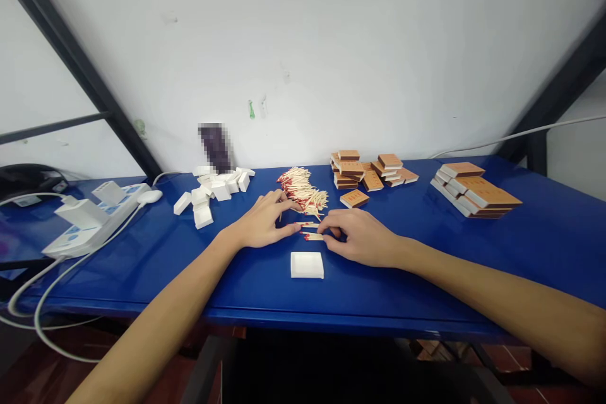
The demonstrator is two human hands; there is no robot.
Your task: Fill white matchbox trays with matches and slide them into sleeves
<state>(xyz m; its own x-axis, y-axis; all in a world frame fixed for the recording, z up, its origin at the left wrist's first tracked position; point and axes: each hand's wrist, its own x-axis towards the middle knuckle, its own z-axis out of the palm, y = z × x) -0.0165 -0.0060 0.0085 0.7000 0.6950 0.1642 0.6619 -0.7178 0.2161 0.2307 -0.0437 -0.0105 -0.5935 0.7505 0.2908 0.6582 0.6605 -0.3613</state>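
Observation:
My left hand lies on the blue table, fingers stretched toward a pile of red-tipped matchsticks. My right hand rests beside it, fingers curled and pinching a small bunch of matchsticks against the table. A few more loose matches lie between the two hands. An empty white matchbox tray sits just in front of both hands, near the table's front edge.
A heap of white trays lies at the back left. Orange matchbox sleeves are piled at the back centre, a neat stack of them to the right. A white power strip with cables occupies the left end.

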